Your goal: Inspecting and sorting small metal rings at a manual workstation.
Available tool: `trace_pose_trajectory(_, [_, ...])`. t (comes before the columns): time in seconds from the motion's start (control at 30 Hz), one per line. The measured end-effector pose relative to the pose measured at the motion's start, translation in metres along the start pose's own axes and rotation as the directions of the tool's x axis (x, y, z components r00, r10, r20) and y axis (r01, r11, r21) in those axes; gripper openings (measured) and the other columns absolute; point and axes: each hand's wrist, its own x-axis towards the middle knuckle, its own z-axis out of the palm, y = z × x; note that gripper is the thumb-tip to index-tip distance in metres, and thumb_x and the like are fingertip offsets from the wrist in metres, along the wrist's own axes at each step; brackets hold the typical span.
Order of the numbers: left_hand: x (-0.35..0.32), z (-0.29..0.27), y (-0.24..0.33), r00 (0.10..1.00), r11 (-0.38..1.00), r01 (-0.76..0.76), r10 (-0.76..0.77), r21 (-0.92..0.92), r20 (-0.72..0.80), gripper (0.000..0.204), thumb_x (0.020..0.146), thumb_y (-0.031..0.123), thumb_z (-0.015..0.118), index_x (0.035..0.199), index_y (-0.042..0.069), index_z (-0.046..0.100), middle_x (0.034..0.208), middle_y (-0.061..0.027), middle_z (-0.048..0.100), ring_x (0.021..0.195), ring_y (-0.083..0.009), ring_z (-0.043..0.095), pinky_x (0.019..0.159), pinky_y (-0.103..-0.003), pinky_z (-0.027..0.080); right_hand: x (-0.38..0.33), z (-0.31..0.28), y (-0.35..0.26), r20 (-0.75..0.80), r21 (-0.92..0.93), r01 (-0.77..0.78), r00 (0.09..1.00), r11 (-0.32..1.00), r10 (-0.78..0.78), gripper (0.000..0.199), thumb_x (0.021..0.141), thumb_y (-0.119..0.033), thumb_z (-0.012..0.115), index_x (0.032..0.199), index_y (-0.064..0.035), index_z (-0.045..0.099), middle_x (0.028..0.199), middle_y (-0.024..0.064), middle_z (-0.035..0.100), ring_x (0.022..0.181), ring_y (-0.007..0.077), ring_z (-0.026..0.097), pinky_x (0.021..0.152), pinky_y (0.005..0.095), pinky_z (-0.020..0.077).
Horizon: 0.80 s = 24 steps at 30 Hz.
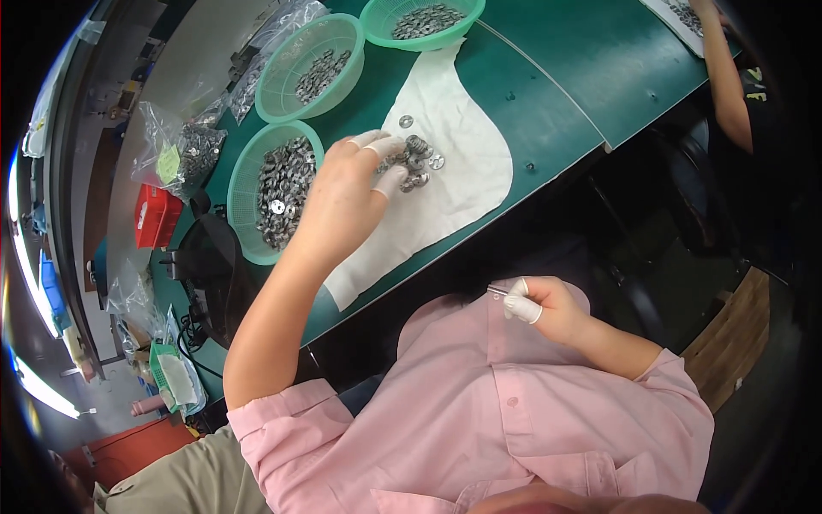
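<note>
Small round metal discs [417, 154] lie in a loose heap on a white cloth [452, 103], with one disc [406, 122] apart above them. My left hand [347, 193] reaches over the cloth to the heap. Its thumb and fingers, in white finger cots, are apart at the heap's left side, touching or just above the discs. Close to my body, off the table's edge, my right hand [552, 308] is closed on a thin metal tool [497, 290]. Its thumb also wears a white cot; most of the tool is hidden in the fingers.
Left of the cloth stands a green basket [235, 201] full of metal parts. Two more baskets, one green [265, 86] and one green [374, 34], hold parts farther back. Plastic bags [193, 154], a red box [157, 216] and black equipment [205, 265] crowd the left. A co-worker's arm [726, 86] is far right.
</note>
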Motion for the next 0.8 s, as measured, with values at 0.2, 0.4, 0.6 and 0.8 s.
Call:
trace_pose_trajectory(0.2, [0.009,0.030,-0.008,0.993,0.975,-0.116,0.112,0.189,0.036,0.051,0.082,0.034,0.054,0.125,0.008,0.045,0.132,-0.0193,0.037,0.124,-0.0429,0.026,0.101,-0.051,0.020,0.002,0.009,0.000,-0.019,-0.034,0.025,1.000,0.999,-0.025,0.021,0.086,-0.014,0.055,0.069,-0.0012,0.057,0.065,-0.0007,0.053,0.060,0.0052,0.044,0.056,0.0221,0.0380])
trace_pose_trajectory(0.4, [0.006,0.033,-0.019,0.996,0.973,-0.089,0.090,0.211,0.007,0.055,0.081,0.036,0.056,0.127,0.009,0.044,0.132,-0.0252,0.033,0.127,-0.0433,0.019,0.103,-0.052,0.012,0.000,0.007,0.008,-0.082,-0.069,-0.011,0.997,0.998,0.005,0.020,0.086,-0.015,0.056,0.070,-0.0015,0.058,0.065,-0.0003,0.053,0.059,0.0056,0.044,0.056,0.0219,0.0378])
trace_pose_trajectory(0.6, [0.011,0.032,-0.015,0.975,0.989,-0.109,0.125,0.098,-0.181,0.055,0.081,0.036,0.056,0.125,0.004,0.045,0.132,-0.0243,0.034,0.126,-0.0440,0.020,0.102,-0.054,0.012,0.005,0.009,-0.014,-0.027,-0.296,0.150,0.986,0.943,-0.166,0.014,0.086,-0.014,0.055,0.078,-0.0025,0.059,0.065,0.0014,0.053,0.059,0.0064,0.045,0.055,0.0227,0.0388])
trace_pose_trajectory(0.8, [-0.006,0.038,-0.031,0.967,0.984,-0.083,0.117,0.157,-0.225,0.050,0.080,0.032,0.058,0.118,0.001,0.051,0.131,-0.0237,0.036,0.125,-0.0431,0.024,0.102,-0.053,0.015,0.008,0.003,-0.051,-0.060,-0.476,0.277,0.937,0.835,-0.345,0.021,0.084,-0.005,0.051,0.104,0.0012,0.048,0.072,-0.0007,0.050,0.064,0.0042,0.044,0.061,0.0194,0.0378])
